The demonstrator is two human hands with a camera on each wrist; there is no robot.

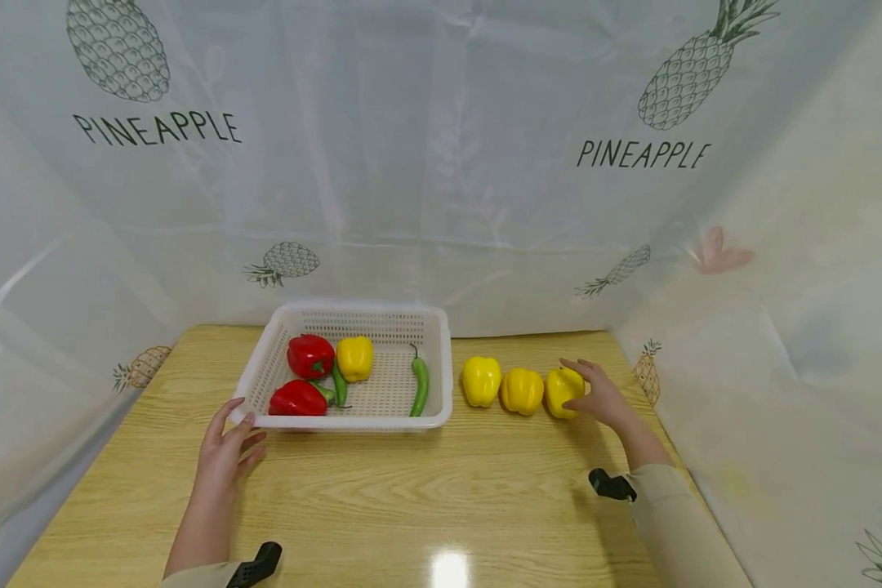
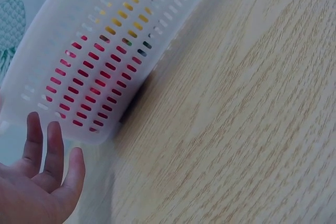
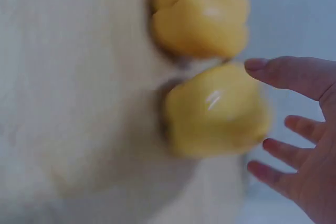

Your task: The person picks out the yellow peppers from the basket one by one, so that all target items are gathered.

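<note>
My left hand [image 1: 224, 453] is at the near left corner of a white plastic basket [image 1: 447, 367], its fingertips right at the rim. In the left wrist view, several fingers [image 2: 52, 166] are spread loosely beside the perforated wall. My right hand [image 1: 604, 400] reaches over the rightmost yellow bell pepper [image 1: 561, 392], thumb and fingers spread around its right side. The right wrist view shows a gap between most of the fingers and that pepper. Left of it stand a second yellow bell pepper [image 1: 522, 391] and a third yellow bell pepper [image 1: 481, 380], in a row.
Inside the basket lie two red bell peppers, one farther back [image 1: 310, 355] and one nearer [image 1: 297, 398], a yellow bell pepper [image 1: 355, 358] and two green chili peppers, left [image 1: 340, 385] and right [image 1: 420, 384]. A pineapple-print curtain [image 1: 426, 204] surrounds the wooden table [image 1: 382, 490].
</note>
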